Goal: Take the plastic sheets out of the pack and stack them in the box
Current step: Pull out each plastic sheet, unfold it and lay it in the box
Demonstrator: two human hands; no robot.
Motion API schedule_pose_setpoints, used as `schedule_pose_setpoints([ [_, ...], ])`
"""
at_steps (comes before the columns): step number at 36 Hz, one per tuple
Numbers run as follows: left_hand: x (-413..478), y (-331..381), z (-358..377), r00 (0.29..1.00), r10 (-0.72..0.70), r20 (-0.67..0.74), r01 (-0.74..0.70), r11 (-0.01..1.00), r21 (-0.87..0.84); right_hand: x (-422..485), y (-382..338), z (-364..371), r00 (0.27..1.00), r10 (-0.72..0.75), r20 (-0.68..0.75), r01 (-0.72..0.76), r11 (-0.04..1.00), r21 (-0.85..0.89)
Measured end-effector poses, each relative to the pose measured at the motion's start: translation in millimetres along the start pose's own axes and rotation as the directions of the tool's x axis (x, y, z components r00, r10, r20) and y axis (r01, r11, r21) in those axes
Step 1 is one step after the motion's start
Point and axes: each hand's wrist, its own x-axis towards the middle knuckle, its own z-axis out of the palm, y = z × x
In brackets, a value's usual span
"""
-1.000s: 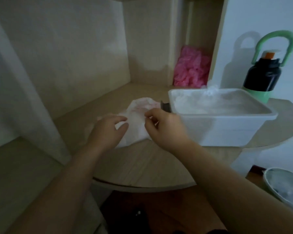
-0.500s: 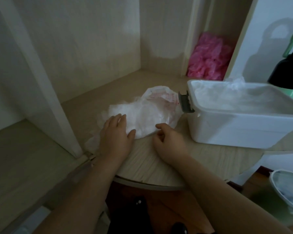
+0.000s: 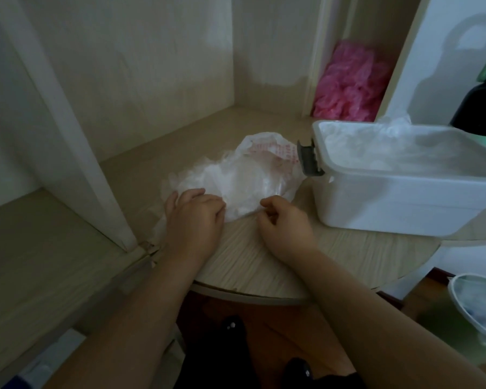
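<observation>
A crumpled clear plastic pack (image 3: pixel 253 169) with red print lies on the round wooden tabletop (image 3: pixel 253 265), just left of the box. My left hand (image 3: pixel 192 217) rests on the pack's near left part, its fingers curled into the thin plastic. My right hand (image 3: pixel 285 227) sits at the pack's near edge with curled fingers, thumb and forefinger pinching the plastic there. The white plastic box (image 3: pixel 399 203) stands to the right, lid off, with a grey latch (image 3: pixel 309 158) on its left end. Clear plastic sheets (image 3: pixel 404 147) fill it almost to the rim.
A heap of pink plastic (image 3: pixel 348 85) fills a niche behind the box. A dark bottle with a green handle (image 3: pixel 480 108) stands at the far right. Wooden cupboard walls close in on the left and back. A plastic-lined green bin (image 3: pixel 474 313) sits on the floor, lower right.
The view has shifted left and down. My left hand went from lying flat on the pack to curling its fingers into it. My right hand stays at the pack's near edge.
</observation>
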Motion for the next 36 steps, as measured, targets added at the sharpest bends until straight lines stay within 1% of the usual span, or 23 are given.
schedule_pose_setpoints([
  [2, -1, 0, 0, 0.992, 0.101, -0.075, -0.100, 0.995, 0.019, 0, 0, 0, 1.000, -0.008, -0.005, 0.008, 1.000, -0.011],
  [4, -2, 0, 1, 0.965, 0.202, -0.165, -0.199, 0.979, 0.032, 0, -1, 0, 1.000, -0.015, -0.001, 0.015, 1.000, -0.003],
  [6, -3, 0, 2, 0.936, 0.273, -0.223, -0.276, 0.961, 0.017, -3, -3, 1, 0.999, -0.046, -0.027, 0.046, 0.999, 0.021],
  [8, -4, 2, 2, 0.917, 0.328, -0.229, -0.337, 0.942, 0.001, -5, -5, 2, 0.985, -0.145, -0.095, 0.146, 0.989, 0.006],
  [9, -4, 3, 1, 0.909, 0.352, -0.221, -0.364, 0.931, -0.012, -6, -3, 3, 0.979, -0.176, -0.103, 0.177, 0.984, -0.002],
  [10, -3, 5, 1, 0.903, 0.370, -0.216, -0.386, 0.922, -0.034, -5, -2, 3, 0.980, -0.179, -0.083, 0.181, 0.983, 0.010],
  [12, -3, 7, -1, 0.900, 0.377, -0.217, -0.405, 0.909, -0.102, -5, -2, 1, 0.992, -0.129, -0.008, 0.129, 0.986, 0.103],
  [14, -3, 7, -3, 0.923, 0.333, -0.196, -0.368, 0.911, -0.186, -3, -4, -4, 1.000, -0.017, 0.013, 0.014, 0.975, 0.222],
  [15, -3, 8, -5, 0.944, 0.284, -0.165, -0.317, 0.919, -0.234, -3, -5, -5, 1.000, 0.027, -0.005, -0.025, 0.971, 0.239],
  [17, -4, 10, -10, 0.987, 0.138, -0.084, -0.158, 0.936, -0.314, -2, -3, -6, 0.998, 0.034, -0.058, -0.025, 0.987, 0.159],
  [18, -3, 10, -10, 0.996, 0.073, -0.044, -0.083, 0.939, -0.334, -2, -2, -6, 0.997, 0.022, -0.071, -0.013, 0.991, 0.132],
  [20, -1, 11, -10, 1.000, 0.001, 0.027, 0.008, 0.943, -0.332, -2, 0, -5, 0.997, -0.005, -0.073, 0.015, 0.991, 0.131],
  [21, 0, 11, -10, 0.999, -0.007, 0.050, 0.023, 0.943, -0.333, -2, 1, -4, 0.997, -0.022, -0.068, 0.031, 0.991, 0.127],
  [23, 1, 11, -10, 0.997, -0.026, 0.068, 0.049, 0.930, -0.364, -3, 2, -4, 0.990, -0.094, -0.106, 0.104, 0.990, 0.092],
  [25, 2, 12, -11, 0.996, -0.080, 0.047, 0.093, 0.907, -0.411, -4, 5, -2, 0.970, -0.171, -0.174, 0.182, 0.982, 0.045],
  [27, 3, 11, -13, 0.991, -0.133, 0.007, 0.122, 0.882, -0.454, -5, 6, 1, 0.956, -0.223, -0.190, 0.225, 0.974, -0.012],
  [29, 3, 10, -15, 0.988, -0.154, -0.003, 0.134, 0.866, -0.483, -5, 6, 3, 0.937, -0.282, -0.206, 0.271, 0.959, -0.079],
  [31, 1, 11, -18, 0.988, -0.151, 0.003, 0.133, 0.857, -0.499, -6, 6, 2, 0.927, -0.295, -0.233, 0.282, 0.956, -0.087],
  [34, -3, 13, -21, 0.991, -0.130, 0.009, 0.117, 0.857, -0.501, -6, 5, 0, 0.924, -0.262, -0.278, 0.259, 0.965, -0.048],
  [36, -5, 13, -21, 0.995, -0.086, -0.044, 0.055, 0.877, -0.477, -7, 5, -1, 0.932, -0.229, -0.283, 0.227, 0.973, -0.039],
])
